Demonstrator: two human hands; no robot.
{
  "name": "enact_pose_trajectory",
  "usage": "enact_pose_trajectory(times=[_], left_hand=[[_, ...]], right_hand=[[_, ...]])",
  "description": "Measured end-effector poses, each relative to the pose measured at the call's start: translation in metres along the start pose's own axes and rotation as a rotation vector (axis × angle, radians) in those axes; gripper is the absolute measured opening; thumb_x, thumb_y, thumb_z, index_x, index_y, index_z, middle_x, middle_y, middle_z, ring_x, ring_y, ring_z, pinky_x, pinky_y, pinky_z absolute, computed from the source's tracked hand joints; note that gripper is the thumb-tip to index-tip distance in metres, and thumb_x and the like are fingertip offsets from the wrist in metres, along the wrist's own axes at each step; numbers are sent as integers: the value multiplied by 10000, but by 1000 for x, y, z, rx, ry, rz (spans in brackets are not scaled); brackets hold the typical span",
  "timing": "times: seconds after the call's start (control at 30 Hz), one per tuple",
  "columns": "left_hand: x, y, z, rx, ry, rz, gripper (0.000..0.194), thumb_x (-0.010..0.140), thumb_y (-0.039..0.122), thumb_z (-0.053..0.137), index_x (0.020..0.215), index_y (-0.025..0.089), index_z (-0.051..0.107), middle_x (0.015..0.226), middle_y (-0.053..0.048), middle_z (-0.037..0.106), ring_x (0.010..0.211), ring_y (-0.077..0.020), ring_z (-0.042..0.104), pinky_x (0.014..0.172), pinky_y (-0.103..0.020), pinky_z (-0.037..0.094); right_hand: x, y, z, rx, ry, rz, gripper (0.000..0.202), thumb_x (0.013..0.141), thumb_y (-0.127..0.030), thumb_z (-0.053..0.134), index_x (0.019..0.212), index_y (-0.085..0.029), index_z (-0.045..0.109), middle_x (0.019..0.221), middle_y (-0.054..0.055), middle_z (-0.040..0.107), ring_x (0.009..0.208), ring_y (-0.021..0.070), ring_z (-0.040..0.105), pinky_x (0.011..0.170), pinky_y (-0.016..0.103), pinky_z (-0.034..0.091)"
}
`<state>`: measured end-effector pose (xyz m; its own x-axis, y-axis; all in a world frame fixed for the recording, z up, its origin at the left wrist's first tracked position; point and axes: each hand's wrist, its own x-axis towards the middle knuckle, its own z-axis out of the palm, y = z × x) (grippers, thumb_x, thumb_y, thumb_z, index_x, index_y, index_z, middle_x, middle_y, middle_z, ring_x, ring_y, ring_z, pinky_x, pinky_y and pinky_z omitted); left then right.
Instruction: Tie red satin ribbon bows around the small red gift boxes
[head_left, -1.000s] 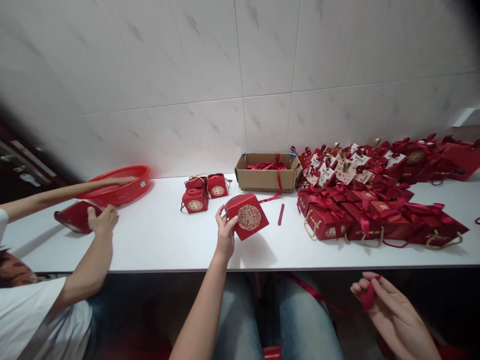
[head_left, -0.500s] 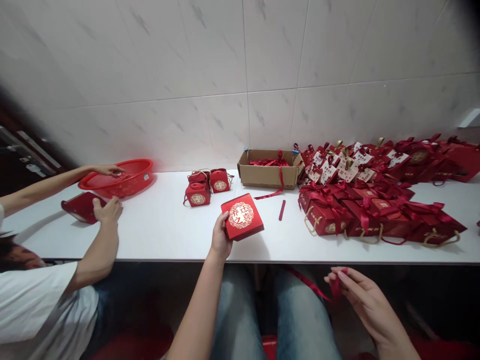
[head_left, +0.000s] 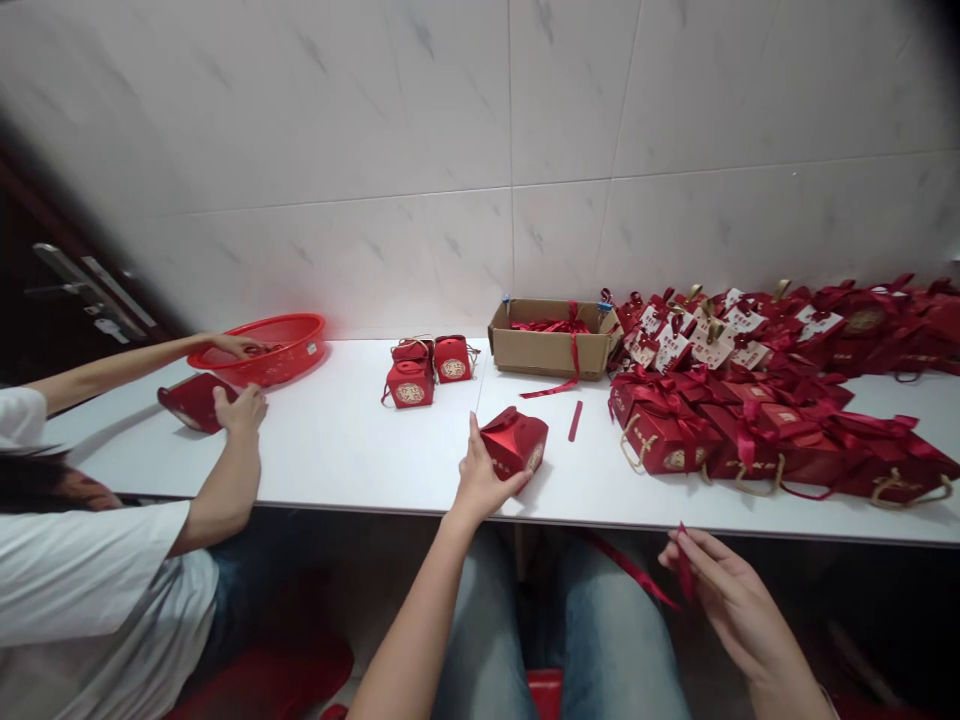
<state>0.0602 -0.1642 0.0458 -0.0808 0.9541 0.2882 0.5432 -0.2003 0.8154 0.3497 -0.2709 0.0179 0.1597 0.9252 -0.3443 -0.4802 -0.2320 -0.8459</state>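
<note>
A red box [head_left: 517, 443] with a folded top and gold print stands near the table's front edge. My left hand [head_left: 481, 478] grips it at its left side, thumb along the front. Beyond the table edge, over my right thigh, my right hand [head_left: 712, 570] pinches a dark red ribbon [head_left: 637, 574] between thumb and fingers; the ribbon trails left across my lap. A short red strip [head_left: 575, 421] lies on the table to the right of the box.
Behind are small red boxes [head_left: 410, 381] and a cardboard box [head_left: 551, 350] of ribbons. Bow-tied red boxes [head_left: 667, 430] and tagged bags [head_left: 712, 335] fill the right. At left, a person's hands [head_left: 244, 410] are at a red container [head_left: 196, 402] and a red basket [head_left: 292, 352].
My left hand has turned the red box from its flat face showing to upright, and lowered it to the table. The camera view has shifted slightly left.
</note>
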Motion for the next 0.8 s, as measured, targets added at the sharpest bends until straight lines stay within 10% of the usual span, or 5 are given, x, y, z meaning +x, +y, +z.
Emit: enact_pose_trajectory(times=[0.13,0.23,0.4,0.6,0.8], left_hand=[[-16,13,-8,224,59,16,1104,607,529,715,1431,229,46,1476,-190,199,1359,-357,189,1040,-554,195],[-33,42,-21,154,84,73,584,787,489,551,1270,217,367,1225,-131,507,1165,-271,459,977,-446,322],[-57,80,-21,-69,-497,40,262,845,445,476,841,193,544,683,9,579,630,-126,524,603,-240,394],[-68,85,-9,-263,-740,-62,321,857,432,451,696,161,511,577,28,502,526,-80,413,495,-201,306],[-27,46,-34,-252,-452,-20,306,774,474,559,751,169,537,691,-8,563,648,-124,529,624,-241,428]], right_hand=[[5,-1,3,-83,10,-56,372,523,-377,830,785,-154,688,776,57,683,776,159,631,718,205,503],[4,-2,20,-209,-74,-96,338,583,-405,795,767,-152,667,739,57,670,732,155,608,687,218,482],[-4,0,69,-366,-338,-132,296,639,-408,757,682,-149,621,630,19,599,615,116,526,611,223,423],[-5,5,91,-424,-445,-174,299,636,-407,753,656,-138,624,617,5,574,613,106,485,599,225,384],[-4,5,87,-462,-413,-185,281,636,-395,750,647,-142,629,603,4,581,588,98,471,585,216,369]])
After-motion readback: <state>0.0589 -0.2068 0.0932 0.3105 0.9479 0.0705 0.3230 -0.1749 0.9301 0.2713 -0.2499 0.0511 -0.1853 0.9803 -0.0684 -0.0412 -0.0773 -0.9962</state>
